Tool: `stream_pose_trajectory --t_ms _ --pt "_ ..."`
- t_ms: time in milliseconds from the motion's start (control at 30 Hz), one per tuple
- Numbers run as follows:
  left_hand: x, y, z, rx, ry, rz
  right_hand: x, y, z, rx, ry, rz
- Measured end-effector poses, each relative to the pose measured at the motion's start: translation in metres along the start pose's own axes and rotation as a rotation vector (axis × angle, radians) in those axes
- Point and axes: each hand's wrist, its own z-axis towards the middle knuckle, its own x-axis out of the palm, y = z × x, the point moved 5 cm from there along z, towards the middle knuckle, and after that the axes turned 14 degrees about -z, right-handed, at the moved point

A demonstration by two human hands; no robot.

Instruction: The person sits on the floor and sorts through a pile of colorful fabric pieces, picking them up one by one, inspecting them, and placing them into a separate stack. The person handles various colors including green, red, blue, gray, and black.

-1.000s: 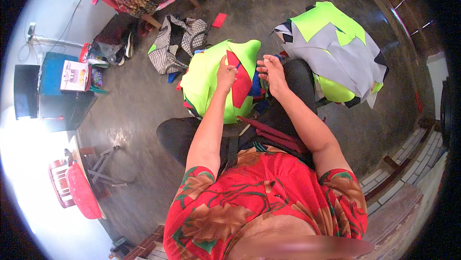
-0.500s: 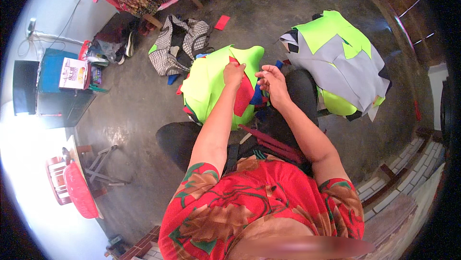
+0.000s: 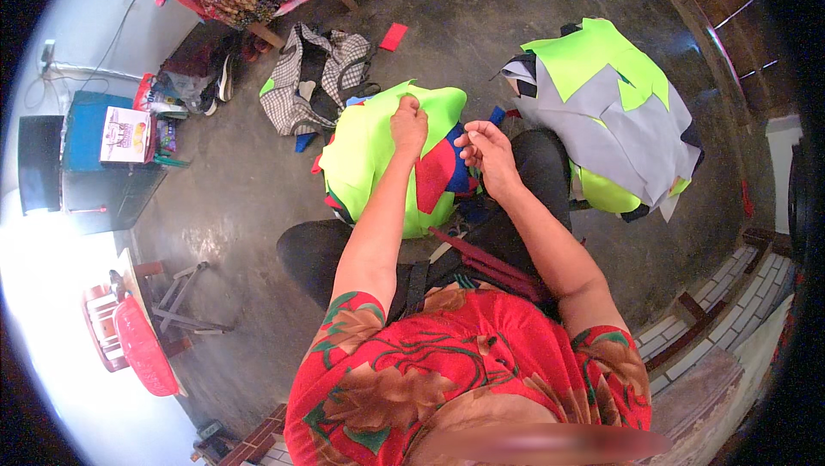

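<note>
Over the heap of neon-green, red and blue cloth pieces (image 3: 365,152) between our dark-trousered knees (image 3: 305,247), we do best with our left hand (image 3: 410,128), fingers curled, and right hand (image 3: 490,156), fingers loosely bent, working lightly, though we cannot tell whether either pinches anything.

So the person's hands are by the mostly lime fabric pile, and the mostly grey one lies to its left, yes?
Not left: the head view shows the mostly grey fabric pile to the right of the mostly lime fabric pile.
</note>
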Motion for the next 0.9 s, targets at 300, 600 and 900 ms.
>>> stream_pose_trajectory --t_ms 300,600,900 --pt "-0.02 0.052 -0.006 -0.1 0.09 -0.119 0.001 -0.007 0.006 -0.029 -0.028 0.0" --pt "-0.06 -0.01 -0.09 0.204 0.153 -0.037 -0.005 -0.003 0.005 -0.089 -0.019 0.002" --pt "-0.126 0.038 -0.185 -0.358 0.09 -0.434 -0.001 0.021 -0.021 -0.307 -0.006 -0.17"
